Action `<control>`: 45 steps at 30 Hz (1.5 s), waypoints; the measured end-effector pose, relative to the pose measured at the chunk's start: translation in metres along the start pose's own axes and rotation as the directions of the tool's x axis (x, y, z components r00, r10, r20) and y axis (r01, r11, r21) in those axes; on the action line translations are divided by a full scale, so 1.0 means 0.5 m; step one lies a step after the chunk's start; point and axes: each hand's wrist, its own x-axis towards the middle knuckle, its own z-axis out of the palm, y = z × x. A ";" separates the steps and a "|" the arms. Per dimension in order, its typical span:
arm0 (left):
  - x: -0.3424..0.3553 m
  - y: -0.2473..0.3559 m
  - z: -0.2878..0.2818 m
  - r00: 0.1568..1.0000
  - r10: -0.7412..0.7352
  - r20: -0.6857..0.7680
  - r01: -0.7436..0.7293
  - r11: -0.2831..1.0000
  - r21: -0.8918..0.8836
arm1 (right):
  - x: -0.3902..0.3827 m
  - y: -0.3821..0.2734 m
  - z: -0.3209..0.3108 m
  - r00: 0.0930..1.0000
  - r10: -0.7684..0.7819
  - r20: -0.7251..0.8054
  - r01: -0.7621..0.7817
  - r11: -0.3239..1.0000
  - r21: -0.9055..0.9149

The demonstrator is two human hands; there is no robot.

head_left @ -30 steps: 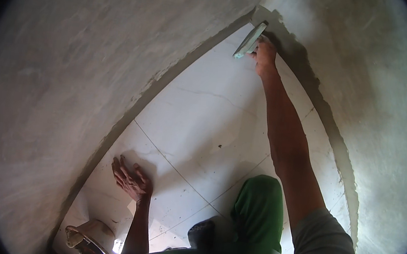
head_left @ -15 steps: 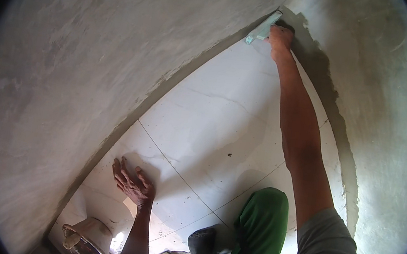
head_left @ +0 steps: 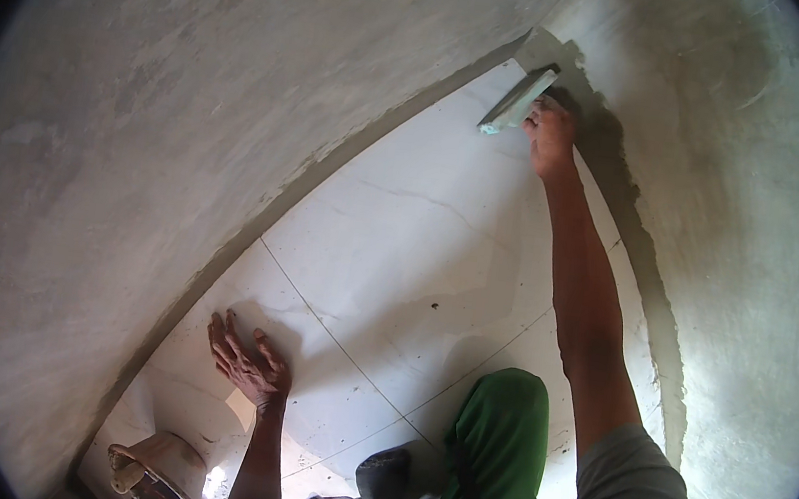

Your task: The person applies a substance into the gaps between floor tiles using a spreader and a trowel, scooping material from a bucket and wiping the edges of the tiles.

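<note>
Stretched far forward, my right hand (head_left: 551,134) grips a pale green plastering float (head_left: 517,102) by its handle. The float is tilted on edge over the far corner of the white tiled floor (head_left: 422,223), beside the damp grey mortar strip (head_left: 616,166) on the right wall's base. Whether its edge touches the tile I cannot tell. My left hand (head_left: 251,363) lies on the tiles at the near left, fingers spread and holding nothing, with a small beige patch by its wrist.
A used bucket (head_left: 166,464) stands at the lower left. Plastered walls rise at left (head_left: 135,150) and right (head_left: 753,260), meeting at the far corner. My green-trousered knee (head_left: 507,429) is bent over the tiles. A small dark speck (head_left: 435,305) lies mid-floor.
My right hand has drawn the float back toward me, out of the far corner, and the float's face is tipped up more. My left hand rests where it was.
</note>
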 end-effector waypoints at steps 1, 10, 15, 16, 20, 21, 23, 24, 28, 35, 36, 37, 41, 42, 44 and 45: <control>-0.001 0.000 -0.001 1.000 0.003 0.006 -0.003 1.000 0.020 | -0.002 0.002 0.010 1.000 -0.002 -0.003 0.002 1.000 0.000; 0.003 0.009 -0.012 1.000 -0.008 -0.008 0.008 1.000 -0.023 | 0.088 0.019 0.071 0.988 -0.077 -0.133 0.057 0.987 -0.152; 0.003 0.034 -0.009 1.000 -0.004 0.006 0.004 0.999 -0.038 | 0.175 0.032 0.053 0.977 -0.105 -0.186 0.049 0.958 -0.283; 0.003 0.029 -0.011 1.000 0.005 0.006 -0.005 0.999 -0.035 | 0.177 0.033 0.068 0.978 -0.098 -0.183 0.044 0.959 -0.279; 0.007 0.013 -0.013 1.000 -0.001 0.009 0.001 1.000 -0.014 | 0.160 -0.005 0.113 0.938 -0.103 -0.330 0.052 0.986 -0.160; 0.010 0.011 -0.016 1.000 -0.001 -0.001 0.001 1.000 -0.008 | 0.148 -0.022 0.127 0.936 -0.085 -0.342 0.038 0.989 -0.141; 0.002 0.019 -0.007 1.000 0.012 0.013 -0.012 1.000 -0.028 | 0.138 -0.062 0.096 0.947 -0.135 -0.291 0.089 0.982 -0.166; -0.002 0.019 -0.001 1.000 0.012 0.011 -0.011 1.000 -0.024 | 0.137 -0.083 0.086 0.957 -0.182 -0.226 0.145 0.975 -0.171; 0.002 0.000 -0.008 1.000 0.005 -0.024 -0.004 0.999 0.032 | 0.004 -0.170 0.110 0.912 -0.380 -0.153 0.375 0.925 -0.060; -0.005 0.028 0.006 1.000 -0.013 0.008 0.013 1.000 -0.002 | 0.005 0.030 -0.027 0.977 -0.093 -0.192 0.074 0.992 -0.103; -0.004 0.024 0.004 1.000 -0.013 0.008 0.013 1.000 0.011 | 0.006 0.041 -0.014 0.986 -0.091 -0.141 0.083 0.995 -0.063; -0.003 0.021 0.003 1.000 -0.013 0.007 0.013 1.000 0.023 | 0.014 0.045 -0.001 0.986 -0.087 -0.140 0.079 0.995 -0.059; 0.002 0.006 -0.007 1.000 -0.004 -0.006 0.004 0.999 0.045 | 0.067 0.035 0.065 0.981 -0.060 -0.187 0.037 0.992 -0.122; 0.002 0.013 -0.008 1.000 -0.012 0.009 0.011 0.999 0.031 | 0.090 0.033 0.061 0.978 -0.065 -0.196 0.029 0.984 -0.178; 0.001 0.017 -0.010 1.000 -0.021 0.022 0.020 0.999 0.024 | 0.120 0.031 0.075 0.971 -0.094 -0.220 0.055 0.983 -0.178; 0.001 0.022 -0.008 1.000 -0.017 0.021 0.017 1.000 0.018 | 0.131 0.029 0.079 0.961 -0.126 -0.246 0.082 0.980 -0.179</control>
